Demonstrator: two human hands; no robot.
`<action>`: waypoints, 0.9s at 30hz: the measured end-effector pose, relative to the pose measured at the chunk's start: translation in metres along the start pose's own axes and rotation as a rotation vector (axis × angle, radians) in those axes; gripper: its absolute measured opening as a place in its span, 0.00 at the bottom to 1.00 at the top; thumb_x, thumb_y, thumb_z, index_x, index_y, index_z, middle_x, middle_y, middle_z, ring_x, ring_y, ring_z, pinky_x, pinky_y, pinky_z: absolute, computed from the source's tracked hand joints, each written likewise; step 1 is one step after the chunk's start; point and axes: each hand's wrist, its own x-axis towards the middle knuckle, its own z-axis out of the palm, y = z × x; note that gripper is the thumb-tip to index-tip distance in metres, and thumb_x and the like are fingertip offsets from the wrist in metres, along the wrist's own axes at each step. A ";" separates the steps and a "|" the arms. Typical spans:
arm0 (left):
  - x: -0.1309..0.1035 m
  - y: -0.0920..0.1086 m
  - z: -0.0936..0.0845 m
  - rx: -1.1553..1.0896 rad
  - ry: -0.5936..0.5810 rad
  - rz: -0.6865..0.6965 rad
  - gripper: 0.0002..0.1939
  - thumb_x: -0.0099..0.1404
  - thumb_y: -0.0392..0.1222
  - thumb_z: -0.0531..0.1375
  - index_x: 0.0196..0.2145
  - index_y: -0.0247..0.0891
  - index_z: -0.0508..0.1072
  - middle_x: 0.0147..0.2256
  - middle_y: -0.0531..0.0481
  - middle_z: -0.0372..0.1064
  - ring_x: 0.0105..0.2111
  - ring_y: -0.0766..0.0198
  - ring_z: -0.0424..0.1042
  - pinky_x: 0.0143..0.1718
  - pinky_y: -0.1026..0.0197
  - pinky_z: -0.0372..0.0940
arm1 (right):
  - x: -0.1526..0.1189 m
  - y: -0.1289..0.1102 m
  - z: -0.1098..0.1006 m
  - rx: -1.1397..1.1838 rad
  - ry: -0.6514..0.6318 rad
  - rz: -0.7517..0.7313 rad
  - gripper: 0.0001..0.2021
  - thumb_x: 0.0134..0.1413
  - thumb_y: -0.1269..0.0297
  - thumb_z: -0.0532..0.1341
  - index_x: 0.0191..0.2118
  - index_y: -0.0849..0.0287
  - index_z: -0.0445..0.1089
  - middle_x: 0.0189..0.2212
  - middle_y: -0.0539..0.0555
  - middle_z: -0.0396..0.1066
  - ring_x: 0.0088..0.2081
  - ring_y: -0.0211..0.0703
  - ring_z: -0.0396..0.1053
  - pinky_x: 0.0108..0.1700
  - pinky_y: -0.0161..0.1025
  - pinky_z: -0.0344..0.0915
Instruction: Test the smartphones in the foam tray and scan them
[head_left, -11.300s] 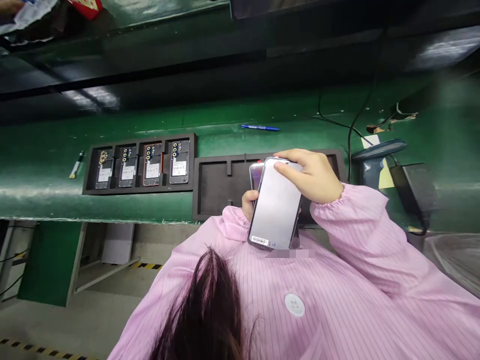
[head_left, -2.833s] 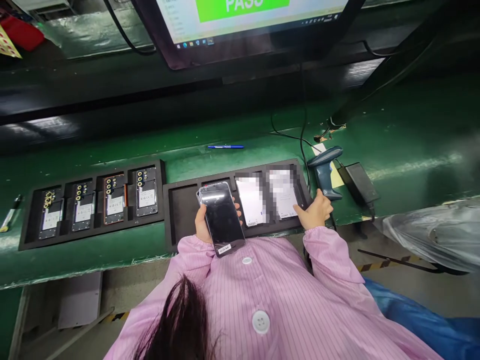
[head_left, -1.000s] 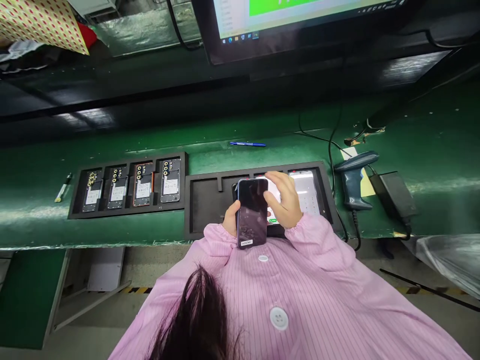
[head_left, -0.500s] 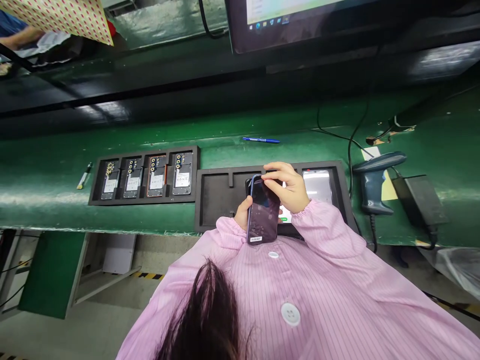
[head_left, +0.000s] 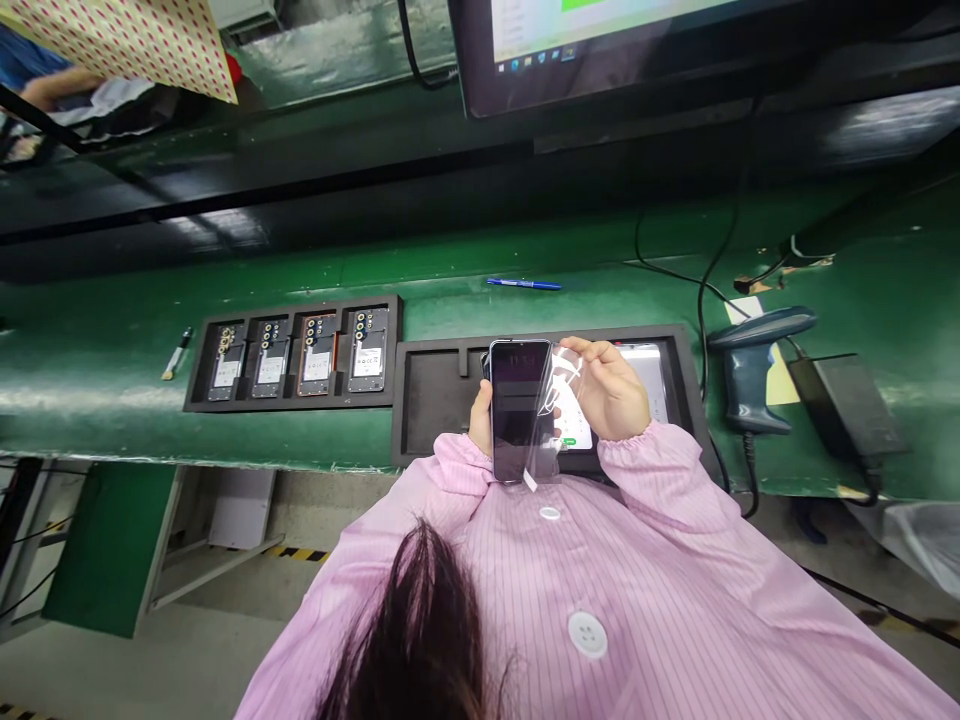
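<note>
A dark-screened smartphone (head_left: 517, 410) is held upright in front of my chest, with my left hand (head_left: 481, 415) closed around its left edge. My right hand (head_left: 611, 388) pinches the upper corner of a clear protective film (head_left: 564, 385), which is partly lifted off the right side of the screen. A small white label (head_left: 530, 481) sits at the film's lower end. Behind the phone lies a black foam tray (head_left: 433, 400). It holds a phone with a lit white screen (head_left: 576, 425), partly covered by my right hand, and another pale-screened phone (head_left: 651, 375) at its right.
Another black tray (head_left: 292, 404) on the left holds several opened phones. A blue pen (head_left: 523, 284) lies behind the trays, a marker (head_left: 177, 353) far left. On the right are a barcode scanner (head_left: 750, 365), cables and a black box (head_left: 847, 405). A monitor (head_left: 480, 90) stands at the back.
My right hand has moved right from the phone's top edge, drawing the clear film away from the screen. My left hand still grips the phone. A green patch has appeared on the monitor.
</note>
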 end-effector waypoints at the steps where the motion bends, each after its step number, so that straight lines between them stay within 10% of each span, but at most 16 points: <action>1: 0.000 0.000 0.000 0.019 -0.017 -0.004 0.43 0.52 0.72 0.50 0.48 0.29 0.67 0.44 0.32 0.70 0.47 0.40 0.68 0.43 0.43 0.64 | 0.000 0.000 0.000 0.007 -0.012 0.010 0.11 0.50 0.55 0.55 0.30 0.53 0.52 0.48 0.58 0.64 0.45 0.50 0.65 0.38 0.50 0.66; 15: -0.003 0.002 0.006 0.061 -0.083 0.041 0.41 0.51 0.69 0.54 0.47 0.29 0.68 0.47 0.33 0.68 0.46 0.43 0.69 0.44 0.47 0.65 | -0.017 0.009 -0.002 -0.319 0.014 -0.102 0.17 0.55 0.49 0.54 0.47 0.50 0.63 0.56 0.57 0.59 0.53 0.49 0.62 0.50 0.52 0.63; 22: -0.004 0.006 0.009 -0.045 0.009 0.089 0.39 0.58 0.68 0.47 0.50 0.29 0.67 0.44 0.34 0.70 0.43 0.46 0.71 0.42 0.48 0.65 | -0.067 0.006 -0.008 -0.796 -0.434 -0.385 0.27 0.60 0.45 0.44 0.29 0.51 0.77 0.65 0.41 0.41 0.64 0.59 0.35 0.62 0.61 0.36; 27: -0.003 0.007 0.015 -0.097 0.067 0.100 0.37 0.60 0.66 0.46 0.52 0.30 0.66 0.44 0.37 0.71 0.44 0.48 0.71 0.44 0.49 0.65 | -0.068 0.013 -0.007 -0.910 -0.433 -0.423 0.26 0.61 0.47 0.42 0.35 0.47 0.77 0.65 0.38 0.39 0.64 0.60 0.34 0.62 0.61 0.34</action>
